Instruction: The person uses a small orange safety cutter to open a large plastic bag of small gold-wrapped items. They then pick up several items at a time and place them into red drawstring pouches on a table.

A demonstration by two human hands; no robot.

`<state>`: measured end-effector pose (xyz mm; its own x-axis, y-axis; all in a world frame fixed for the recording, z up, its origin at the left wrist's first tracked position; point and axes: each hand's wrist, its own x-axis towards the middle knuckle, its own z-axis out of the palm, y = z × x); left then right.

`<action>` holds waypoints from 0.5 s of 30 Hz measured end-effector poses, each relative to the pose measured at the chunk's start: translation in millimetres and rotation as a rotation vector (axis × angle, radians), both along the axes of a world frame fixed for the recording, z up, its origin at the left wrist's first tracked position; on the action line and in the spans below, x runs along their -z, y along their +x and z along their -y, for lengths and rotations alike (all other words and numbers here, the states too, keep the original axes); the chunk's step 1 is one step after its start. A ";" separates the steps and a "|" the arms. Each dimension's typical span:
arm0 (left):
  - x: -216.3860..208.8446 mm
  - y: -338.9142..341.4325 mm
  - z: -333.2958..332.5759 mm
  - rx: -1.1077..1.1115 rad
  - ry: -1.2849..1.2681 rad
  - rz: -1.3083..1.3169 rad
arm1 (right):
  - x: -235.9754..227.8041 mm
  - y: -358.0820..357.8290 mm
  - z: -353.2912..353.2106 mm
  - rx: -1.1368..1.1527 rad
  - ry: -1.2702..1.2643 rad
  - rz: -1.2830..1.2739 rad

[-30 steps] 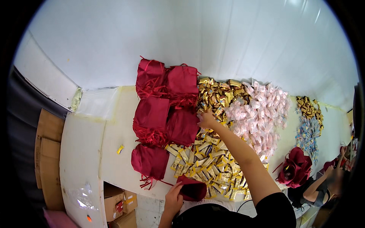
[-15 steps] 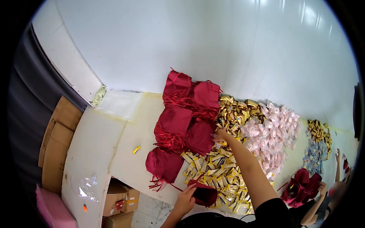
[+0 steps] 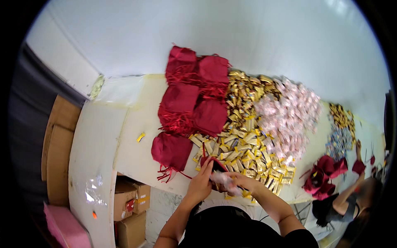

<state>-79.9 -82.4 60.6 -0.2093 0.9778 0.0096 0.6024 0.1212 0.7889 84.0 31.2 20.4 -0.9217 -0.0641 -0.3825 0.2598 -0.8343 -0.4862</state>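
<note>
My left hand [image 3: 200, 184] grips a dark red fabric pouch [image 3: 218, 166] just above the table's front edge, close to my body. The pouch's mouth is open and turned toward my right hand [image 3: 247, 182]. Those right fingers are closed around pale pink, clear-wrapped sweets [image 3: 225, 182] right at the mouth; whether any are inside is hidden. Beyond my hands spreads a heap of cream-and-yellow wrapped bars [image 3: 235, 151]. Gold-wrapped sweets [image 3: 244, 91] lie behind it, with a large pile of pink-white packets [image 3: 289, 109] to the right.
Several red pouches with ribbon ties [image 3: 178, 101] lie grouped left of the heaps. A lone yellow packet [image 3: 141, 137] sits farther left. Cardboard boxes [image 3: 131, 225] stand below the table. At far right, another person [image 3: 349, 198] works beside red pouches [image 3: 322, 175].
My right hand has come back from the far sweets to the pouch, bringing pink-wrapped sweets. The left hand still holds the pouch. The whole scene sits higher in the picture.
</note>
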 end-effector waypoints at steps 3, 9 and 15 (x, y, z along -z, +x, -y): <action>-5.0 14.3 5.2 0.143 -0.119 0.044 | 29.2 1.4 16.4 0.106 -0.199 0.162; 10.5 63.1 -2.3 0.336 -0.302 -0.292 | 23.6 -1.9 19.3 0.528 -0.366 0.473; 52.9 71.3 -19.5 0.187 -0.009 -0.137 | 69.3 26.6 30.4 0.505 0.100 0.514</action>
